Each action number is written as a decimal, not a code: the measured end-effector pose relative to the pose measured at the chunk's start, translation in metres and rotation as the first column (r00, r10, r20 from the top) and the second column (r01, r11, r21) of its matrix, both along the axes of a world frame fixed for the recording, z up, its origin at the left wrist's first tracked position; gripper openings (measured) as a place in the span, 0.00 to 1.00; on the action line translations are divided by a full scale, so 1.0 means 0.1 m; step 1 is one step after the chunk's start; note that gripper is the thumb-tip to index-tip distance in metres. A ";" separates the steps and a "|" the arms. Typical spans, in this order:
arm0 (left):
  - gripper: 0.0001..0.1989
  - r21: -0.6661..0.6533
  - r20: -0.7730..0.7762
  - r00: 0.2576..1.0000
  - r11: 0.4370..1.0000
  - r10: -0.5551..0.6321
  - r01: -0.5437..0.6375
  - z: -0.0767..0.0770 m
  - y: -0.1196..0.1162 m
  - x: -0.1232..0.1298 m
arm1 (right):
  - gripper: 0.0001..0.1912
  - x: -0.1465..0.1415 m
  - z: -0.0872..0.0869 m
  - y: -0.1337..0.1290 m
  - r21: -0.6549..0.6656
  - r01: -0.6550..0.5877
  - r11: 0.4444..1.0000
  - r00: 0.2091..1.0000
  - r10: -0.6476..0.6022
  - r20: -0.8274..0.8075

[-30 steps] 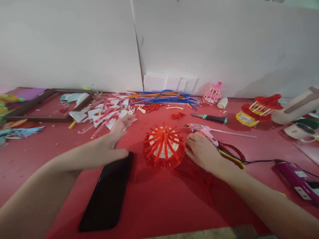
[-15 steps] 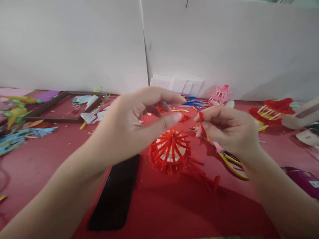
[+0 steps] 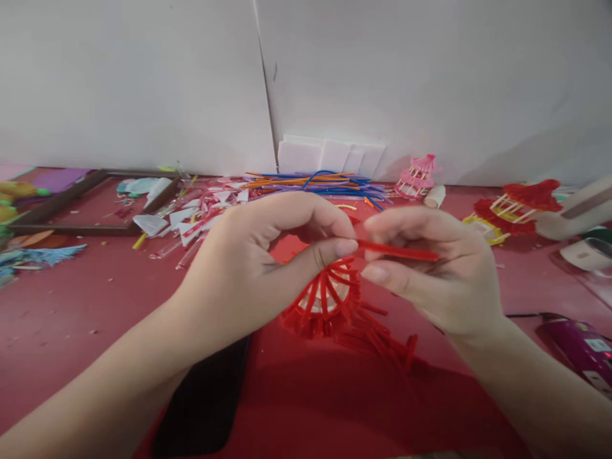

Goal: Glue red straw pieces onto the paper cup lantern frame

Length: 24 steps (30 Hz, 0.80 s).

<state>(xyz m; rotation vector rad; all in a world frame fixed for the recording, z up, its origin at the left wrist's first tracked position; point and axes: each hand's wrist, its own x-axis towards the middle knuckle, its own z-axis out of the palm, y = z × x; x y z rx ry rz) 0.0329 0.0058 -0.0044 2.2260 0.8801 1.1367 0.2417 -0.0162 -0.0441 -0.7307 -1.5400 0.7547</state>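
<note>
My left hand (image 3: pixel 262 255) pinches one end of a short red pipe cleaner (image 3: pixel 404 251) between thumb and forefinger. The strip sticks out to the right, roughly level. Around its free part is my right hand (image 3: pixel 440 268), thumb and fingers apart and not closed on it. Under both hands stands a small round model (image 3: pixel 325 303) with red pipe cleaner spokes over a pale core; my left hand hides part of its top. Loose cut red pipe cleaners (image 3: pixel 382 341) lie just right of the model.
A black phone (image 3: pixel 203 401) lies below my left wrist. Behind are long blue and orange pipe cleaners (image 3: pixel 320 183), scraps (image 3: pixel 201 210) and a brown frame (image 3: pixel 76 228). A pink tower (image 3: pixel 415 176), a red pavilion (image 3: pixel 526 197) and a purple device (image 3: pixel 576 347) stand right.
My left finger and thumb have closed on the red pipe cleaner, which now points right. My right fingers have loosened from it. The view has shifted a little.
</note>
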 end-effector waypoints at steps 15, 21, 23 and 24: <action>0.11 0.214 -0.207 0.958 0.947 -0.196 0.240 0.03 0.14 -0.13 | 0.08 0.09 0.06 -0.02 0.234 -0.056 0.971 0.953 -0.018 0.302; 0.12 0.244 -0.221 0.940 0.918 -0.261 0.313 0.09 0.16 -0.18 | 0.04 0.24 0.16 0.02 0.278 -0.273 0.921 0.899 0.141 0.415; 0.13 0.211 -0.230 0.938 0.928 -0.258 0.307 0.10 0.17 -0.19 | 0.04 0.26 0.15 0.04 0.285 -0.283 0.916 0.899 0.149 0.413; 0.13 0.194 -0.237 0.938 0.934 -0.252 0.299 0.10 0.18 -0.19 | 0.05 0.26 0.13 0.04 0.287 -0.273 0.918 0.902 0.140 0.409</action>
